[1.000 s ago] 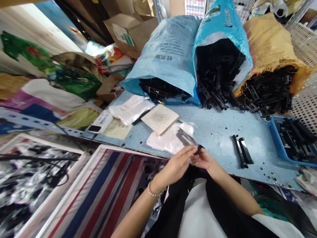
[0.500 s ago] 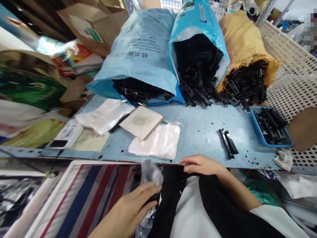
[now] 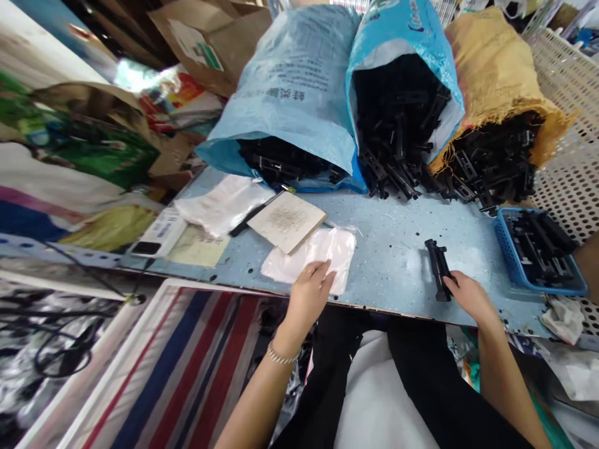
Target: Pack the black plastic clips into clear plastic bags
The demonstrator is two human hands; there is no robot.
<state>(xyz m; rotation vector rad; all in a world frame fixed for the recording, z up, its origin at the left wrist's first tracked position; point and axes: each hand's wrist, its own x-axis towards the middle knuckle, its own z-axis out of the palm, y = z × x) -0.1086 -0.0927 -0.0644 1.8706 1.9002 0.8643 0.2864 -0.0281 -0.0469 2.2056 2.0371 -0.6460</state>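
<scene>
My left hand [image 3: 309,288] reaches onto a pile of clear plastic bags [image 3: 345,249] near the table's front edge. Its fingertips rest on the bags, thumb slightly apart from the index finger, with no grip visible. At the right, my right hand [image 3: 472,298] is closed on the lower end of a pair of slim black plastic parts [image 3: 438,265], which lie side by side on the table. Its thumb shows on the parts; the other fingers are partly hidden. A square cardboard piece [image 3: 287,219] overlaps the back of the bag pile.
Open sacks spill similar black parts at the back: a pale blue sack [image 3: 285,93], a bright blue sack [image 3: 397,43] and a yellow sack [image 3: 496,68]. A blue basket [image 3: 508,262] of parts stands right. Below the table edge, left, hangs striped cloth [image 3: 187,368].
My left hand has risen from below the table edge to the bag pile, without the clear bag it carried. My right hand has moved right onto the black parts, which now lie closer together.
</scene>
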